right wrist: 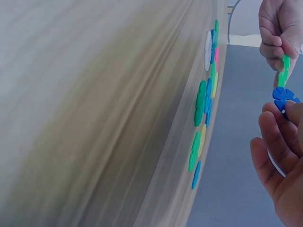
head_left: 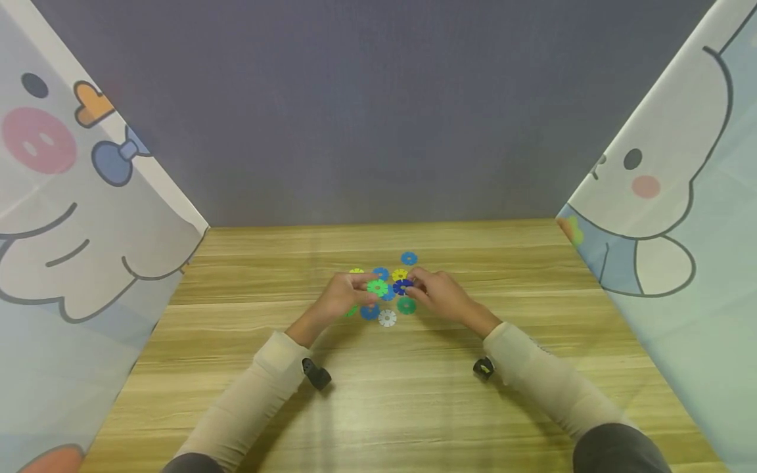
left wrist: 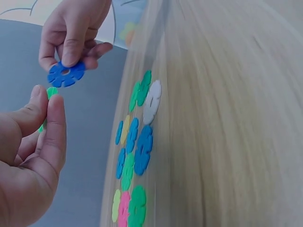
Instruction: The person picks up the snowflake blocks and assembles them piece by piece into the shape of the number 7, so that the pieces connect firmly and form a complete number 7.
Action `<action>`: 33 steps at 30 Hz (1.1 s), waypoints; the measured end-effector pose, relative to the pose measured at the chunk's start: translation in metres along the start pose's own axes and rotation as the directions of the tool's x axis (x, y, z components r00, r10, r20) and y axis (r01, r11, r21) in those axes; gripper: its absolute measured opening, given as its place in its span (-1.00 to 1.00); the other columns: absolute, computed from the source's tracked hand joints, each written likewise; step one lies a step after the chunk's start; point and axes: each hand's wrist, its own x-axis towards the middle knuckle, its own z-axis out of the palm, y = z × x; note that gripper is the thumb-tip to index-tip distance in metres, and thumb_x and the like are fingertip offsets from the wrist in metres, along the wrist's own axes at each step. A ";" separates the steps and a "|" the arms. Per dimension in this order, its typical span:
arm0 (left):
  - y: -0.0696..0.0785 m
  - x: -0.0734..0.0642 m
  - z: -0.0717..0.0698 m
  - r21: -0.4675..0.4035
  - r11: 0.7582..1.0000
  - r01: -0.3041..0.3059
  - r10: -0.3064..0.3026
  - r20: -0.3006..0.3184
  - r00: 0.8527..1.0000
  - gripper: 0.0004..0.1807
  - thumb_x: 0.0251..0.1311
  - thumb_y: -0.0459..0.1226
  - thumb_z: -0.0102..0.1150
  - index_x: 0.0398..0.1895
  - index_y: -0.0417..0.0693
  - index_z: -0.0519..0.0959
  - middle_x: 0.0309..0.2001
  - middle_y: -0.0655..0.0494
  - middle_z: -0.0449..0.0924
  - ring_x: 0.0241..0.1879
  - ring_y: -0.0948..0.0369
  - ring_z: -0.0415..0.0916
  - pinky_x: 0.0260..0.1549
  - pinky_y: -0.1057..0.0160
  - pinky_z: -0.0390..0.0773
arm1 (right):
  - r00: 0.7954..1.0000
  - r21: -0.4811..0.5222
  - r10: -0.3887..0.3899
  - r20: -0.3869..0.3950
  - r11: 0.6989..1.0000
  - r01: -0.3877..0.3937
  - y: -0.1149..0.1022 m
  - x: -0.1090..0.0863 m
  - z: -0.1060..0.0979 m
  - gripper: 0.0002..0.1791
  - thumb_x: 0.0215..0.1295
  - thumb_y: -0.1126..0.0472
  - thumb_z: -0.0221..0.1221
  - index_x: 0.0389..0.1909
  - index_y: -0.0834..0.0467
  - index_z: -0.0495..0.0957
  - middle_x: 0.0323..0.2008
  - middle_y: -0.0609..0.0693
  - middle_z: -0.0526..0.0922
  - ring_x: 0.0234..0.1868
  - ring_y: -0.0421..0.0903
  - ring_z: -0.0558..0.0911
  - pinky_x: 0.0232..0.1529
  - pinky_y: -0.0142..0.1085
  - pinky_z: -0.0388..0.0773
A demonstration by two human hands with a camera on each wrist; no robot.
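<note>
Over the wooden table, my left hand (head_left: 341,297) pinches a bright green notched plastic disc (head_left: 372,290) between thumb and fingers. My right hand (head_left: 443,294) pinches a dark blue notched disc (head_left: 397,288) by its edge. The two discs are held close to each other, the green one upright with its thin edge showing in the left wrist view. Both wrist views have the hands raised above the loose discs. Below lie a white disc (head_left: 387,324), a darker green disc (head_left: 406,310), a yellow disc (head_left: 399,271) and several blue discs (head_left: 370,316).
A lone blue disc (head_left: 409,254) lies farther back on the wooden table (head_left: 390,407). The left wrist view also has a pink disc (left wrist: 123,210) between green and yellow ones. A grey panel (head_left: 378,118) stands behind, with cartoon-printed panels (head_left: 680,131) at both sides.
</note>
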 end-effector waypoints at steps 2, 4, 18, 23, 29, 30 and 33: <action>0.000 0.000 0.001 -0.011 1.000 -0.007 0.007 0.008 1.000 -0.42 0.23 -0.29 0.41 0.35 0.00 0.54 -0.07 -0.07 0.77 -0.13 -0.04 0.77 -0.03 0.04 0.74 | 1.000 0.012 0.000 -0.007 1.000 0.000 -0.001 0.001 0.000 -0.85 0.43 0.21 0.25 -0.11 0.18 0.55 -0.39 -0.02 0.79 -0.54 -0.34 0.57 -0.42 -0.44 0.58; 0.000 0.000 0.002 -0.027 1.000 -0.012 0.012 0.015 1.000 -0.42 0.24 -0.31 0.38 0.36 -0.03 0.53 0.00 -0.11 0.75 -0.10 -0.08 0.77 0.01 0.03 0.73 | 1.000 0.019 0.000 -0.013 1.000 0.000 -0.002 0.002 0.001 -0.86 0.43 0.22 0.25 -0.11 0.18 0.54 -0.39 -0.01 0.79 -0.54 -0.33 0.58 -0.44 -0.44 0.58; 0.001 0.002 0.003 -0.022 0.999 -0.024 0.025 0.024 0.999 -0.39 0.29 -0.29 0.34 0.41 -0.16 0.45 0.30 -0.26 0.54 -0.11 0.01 0.78 0.27 -0.10 0.54 | 0.999 0.061 0.047 -0.021 0.997 -0.046 -0.006 0.004 0.002 -0.89 0.43 0.21 0.25 -0.15 0.13 0.53 -0.36 -0.02 0.80 -0.46 -0.28 0.66 -0.37 -0.41 0.62; 0.001 0.002 0.003 -0.030 0.999 -0.016 0.017 0.018 1.000 -0.38 0.29 -0.29 0.35 0.41 -0.16 0.45 0.18 -0.21 0.64 -0.09 -0.04 0.77 0.20 -0.02 0.62 | 0.999 0.057 0.046 -0.029 0.997 -0.044 -0.006 0.004 0.003 -0.89 0.43 0.21 0.25 -0.15 0.13 0.54 -0.38 -0.03 0.79 -0.44 -0.28 0.67 -0.36 -0.42 0.62; 0.003 0.003 0.005 -0.077 0.997 -0.003 0.004 0.017 1.000 -0.40 0.28 -0.34 0.35 0.39 -0.19 0.47 0.11 -0.22 0.68 -0.07 -0.13 0.75 0.01 0.10 0.73 | 0.998 0.058 0.026 -0.048 0.998 -0.023 -0.006 0.005 0.004 -0.88 0.42 0.20 0.26 -0.17 0.14 0.54 -0.41 -0.04 0.78 -0.47 -0.27 0.65 -0.42 -0.45 0.59; 0.003 0.003 0.006 -0.081 0.997 -0.006 0.007 0.018 1.000 -0.40 0.28 -0.35 0.35 0.38 -0.20 0.47 0.16 -0.23 0.65 -0.07 -0.14 0.75 0.00 0.12 0.73 | 0.998 0.062 0.024 -0.050 0.998 -0.021 -0.006 0.005 0.004 -0.88 0.42 0.20 0.26 -0.17 0.14 0.54 -0.41 -0.04 0.79 -0.47 -0.28 0.66 -0.42 -0.45 0.59; 0.005 0.003 0.007 -0.086 0.996 -0.014 0.016 0.021 1.000 -0.41 0.28 -0.38 0.34 0.38 -0.23 0.46 0.20 -0.26 0.62 -0.07 -0.16 0.74 -0.03 0.17 0.74 | 0.999 0.077 0.014 -0.050 0.997 -0.010 -0.008 0.006 0.004 -0.89 0.42 0.22 0.26 -0.18 0.16 0.56 -0.40 0.00 0.79 -0.49 -0.29 0.64 -0.45 -0.46 0.57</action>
